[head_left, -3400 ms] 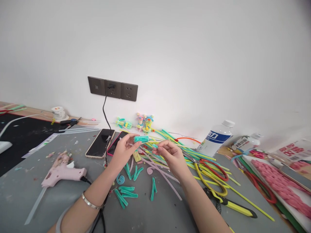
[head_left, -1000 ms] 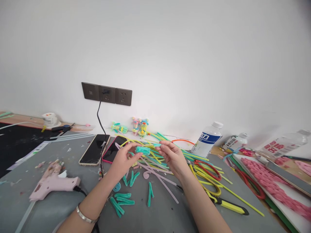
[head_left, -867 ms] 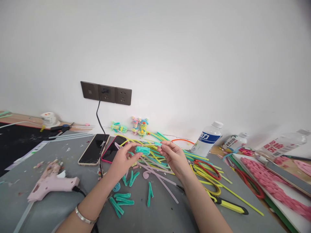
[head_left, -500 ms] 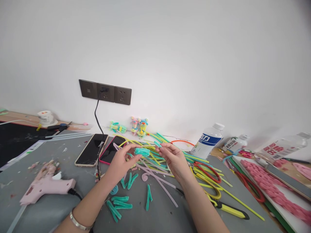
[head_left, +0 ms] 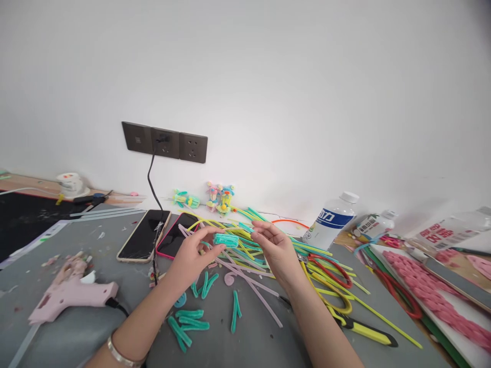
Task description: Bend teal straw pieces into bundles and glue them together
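Note:
My left hand (head_left: pixel 192 258) pinches a small teal bundle of folded pipe cleaner (head_left: pixel 225 239) between thumb and fingertips, a little above the grey table. Close to its right, my right hand (head_left: pixel 274 250) has its fingers curled and pinched on a tiny teal piece (head_left: pixel 245 227). A silver bracelet (head_left: pixel 119 353) circles my left wrist. Under both hands lies a heap of yellow, teal and lilac pipe cleaners (head_left: pixel 245 250). Short bent teal pieces (head_left: pixel 192 322) lie nearer to me.
A pink glue gun (head_left: pixel 71 295) lies at left, its cord running to a wall socket (head_left: pixel 164 143). Two phones (head_left: pixel 161 235) lie behind my left hand. Red-and-yellow scissors (head_left: pixel 330 281), a utility knife (head_left: pixel 368 332) and a water bottle (head_left: pixel 332 220) are at right, beside pink strips on a board (head_left: pixel 433 296).
The view has drifted slightly. My hands stay close together over the heap; the teal bundle remains in my left fingers and the right fingers have shifted a little at the tiny piece.

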{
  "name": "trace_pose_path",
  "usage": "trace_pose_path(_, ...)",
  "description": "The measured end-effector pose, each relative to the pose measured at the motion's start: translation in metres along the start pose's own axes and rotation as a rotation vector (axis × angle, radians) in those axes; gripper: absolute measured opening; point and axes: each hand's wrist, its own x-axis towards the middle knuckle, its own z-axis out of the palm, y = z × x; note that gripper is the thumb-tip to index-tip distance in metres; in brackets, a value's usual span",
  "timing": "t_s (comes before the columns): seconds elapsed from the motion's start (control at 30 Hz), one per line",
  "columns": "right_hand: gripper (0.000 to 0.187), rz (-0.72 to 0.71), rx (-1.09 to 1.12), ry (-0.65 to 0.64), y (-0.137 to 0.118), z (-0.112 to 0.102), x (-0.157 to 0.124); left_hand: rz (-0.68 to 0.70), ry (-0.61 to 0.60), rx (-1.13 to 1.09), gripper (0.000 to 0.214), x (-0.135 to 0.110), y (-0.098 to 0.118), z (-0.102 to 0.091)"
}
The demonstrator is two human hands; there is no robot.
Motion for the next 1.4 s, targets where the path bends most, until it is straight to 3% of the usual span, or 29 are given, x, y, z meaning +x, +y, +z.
trace_pose_path(0.27,0.034,0.091,-0.046,-0.014,-0.002,-0.001,-0.001,-0.001,-0.01,-0.01,0.035,0.0,0.003,0.0)
trace_pose_path(0.6,0.027,0.017,-0.064,-0.009,-0.002,0.001,-0.002,-0.005,0.002,0.003,0.035,-0.001,0.004,0.0)
trace_pose_path(0.8,0.025,-0.234,-0.183,-0.006,-0.002,0.003,-0.005,-0.005,-0.012,-0.039,0.035,-0.001,0.004,0.0)
trace_pose_path(0.97,0.017,-0.691,-0.611,-0.064,-0.012,0.009,-0.017,-0.071,-0.044,-0.107,0.043,-0.002,0.006,0.0)
trace_pose_path(1.07,0.019,-0.892,-0.739,-0.096,-0.015,0.013,-0.022,-0.141,-0.066,-0.166,0.05,-0.002,0.008,0.0)
trace_pose_path(1.4,0.023,-1.019,-0.799,-0.088,-0.017,0.016,-0.025,-0.15,-0.068,-0.183,0.048,-0.002,0.0,0.0)
